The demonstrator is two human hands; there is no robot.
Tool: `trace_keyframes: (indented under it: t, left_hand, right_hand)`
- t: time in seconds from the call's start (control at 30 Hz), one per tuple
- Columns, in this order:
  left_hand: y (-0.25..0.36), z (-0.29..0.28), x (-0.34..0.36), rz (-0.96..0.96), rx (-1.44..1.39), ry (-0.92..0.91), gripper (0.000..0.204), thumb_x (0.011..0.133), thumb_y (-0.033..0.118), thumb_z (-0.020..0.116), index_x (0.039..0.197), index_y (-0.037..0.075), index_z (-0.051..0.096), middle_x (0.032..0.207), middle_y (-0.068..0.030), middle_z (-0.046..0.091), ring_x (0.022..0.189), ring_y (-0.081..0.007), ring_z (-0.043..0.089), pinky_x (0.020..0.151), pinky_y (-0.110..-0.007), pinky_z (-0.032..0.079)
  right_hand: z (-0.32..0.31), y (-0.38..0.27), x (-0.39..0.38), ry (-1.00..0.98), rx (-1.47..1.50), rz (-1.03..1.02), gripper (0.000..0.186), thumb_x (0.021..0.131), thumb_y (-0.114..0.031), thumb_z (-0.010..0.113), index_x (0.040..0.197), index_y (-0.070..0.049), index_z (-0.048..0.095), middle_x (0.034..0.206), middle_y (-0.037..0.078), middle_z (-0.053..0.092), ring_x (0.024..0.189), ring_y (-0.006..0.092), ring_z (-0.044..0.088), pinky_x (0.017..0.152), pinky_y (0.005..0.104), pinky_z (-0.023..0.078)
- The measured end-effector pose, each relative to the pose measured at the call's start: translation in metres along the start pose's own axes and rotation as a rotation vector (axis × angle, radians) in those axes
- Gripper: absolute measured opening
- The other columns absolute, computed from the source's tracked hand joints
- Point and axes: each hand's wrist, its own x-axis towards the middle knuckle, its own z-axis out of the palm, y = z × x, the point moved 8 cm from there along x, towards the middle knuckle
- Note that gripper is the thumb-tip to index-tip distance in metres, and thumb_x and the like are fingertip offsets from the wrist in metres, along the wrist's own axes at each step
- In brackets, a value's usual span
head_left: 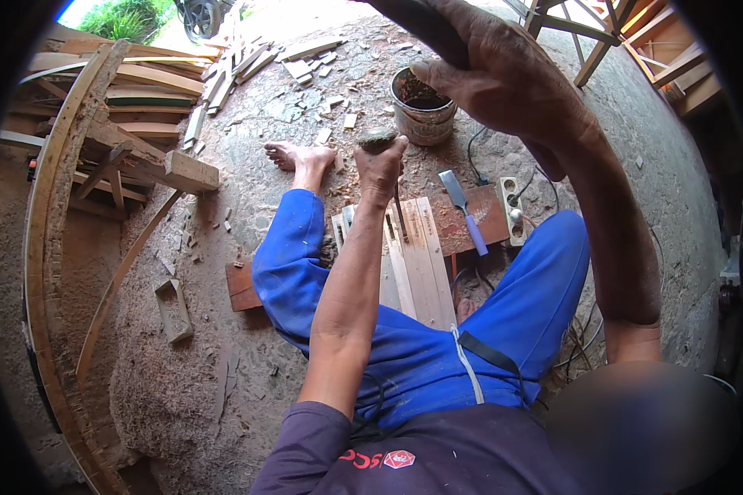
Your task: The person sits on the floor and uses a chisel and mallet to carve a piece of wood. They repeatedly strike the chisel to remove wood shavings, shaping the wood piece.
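Observation:
My left hand (377,171) is closed round the upright handle of a chisel (400,210). Its worn, flattened top shows above my fist, and the narrow dark blade reaches down to pale wooden strips (425,256). These strips lie side by side between my knees, across a low reddish-brown board (243,285). High at the upper right, my right hand (504,78) is closed round a dark wooden tool (425,29), whose far end is cut off by the frame. A wide chisel (464,206) with a purple handle rests on the board, right of the strips.
A stained bucket (425,115) stands beyond the strips. A white power strip (513,213) with plugged-in cords lies near my right knee. Wood offcuts (309,49) and shavings litter the floor. At left are a curved wooden frame (54,206) and a small wooden trough (172,309).

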Motion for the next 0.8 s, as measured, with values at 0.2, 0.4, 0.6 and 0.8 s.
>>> trace_keyframes:
  t: [0.2, 0.4, 0.6, 0.8]
  left_hand:
    - [0.006, 0.012, -0.015, 0.021, 0.009, -0.043, 0.014, 0.085, 0.007, 0.076, 0.077, 0.006, 0.065, 0.064, -0.0013, 0.061, 0.049, -0.0110, 0.055, 0.044, -0.028, 0.043]
    - [0.021, 0.000, -0.065, 0.171, 0.214, -0.084, 0.017, 0.083, 0.010, 0.080, 0.084, 0.001, 0.065, 0.071, -0.0016, 0.066, 0.059, -0.0109, 0.057, 0.057, -0.031, 0.047]
    - [0.047, 0.007, -0.204, 0.577, 0.272, -0.397, 0.021, 0.077, 0.001, 0.081, 0.084, 0.004, 0.061, 0.078, -0.0100, 0.062, 0.069, -0.0266, 0.064, 0.062, -0.036, 0.050]
    - [0.037, 0.022, -0.217, 0.711, 0.323, -0.869, 0.021, 0.078, 0.004, 0.081, 0.082, 0.007, 0.061, 0.074, -0.0069, 0.062, 0.066, -0.0255, 0.062, 0.060, -0.038, 0.047]
  right_hand:
    - [0.099, 0.063, -0.049, -0.660, -0.238, 0.413, 0.049, 0.087, -0.005, 0.058, 0.135, -0.008, 0.050, 0.103, 0.025, 0.071, 0.100, 0.0395, 0.072, 0.086, 0.0517, 0.058]
    - [0.110, 0.081, -0.101, -0.641, 0.044, 0.414, 0.050, 0.085, -0.008, 0.061, 0.134, -0.010, 0.048, 0.101, 0.025, 0.071, 0.099, 0.0398, 0.071, 0.085, 0.0517, 0.056]
    - [0.120, 0.119, -0.192, -0.589, 0.070, 0.649, 0.055, 0.084, -0.008, 0.065, 0.136, -0.011, 0.049, 0.101, 0.025, 0.070, 0.095, 0.0444, 0.069, 0.080, 0.0517, 0.054]
    - [0.142, 0.126, -0.263, -0.802, -0.204, 0.294, 0.066, 0.078, -0.008, 0.069, 0.139, -0.013, 0.044, 0.095, 0.019, 0.072, 0.081, 0.0402, 0.072, 0.068, 0.0501, 0.059]
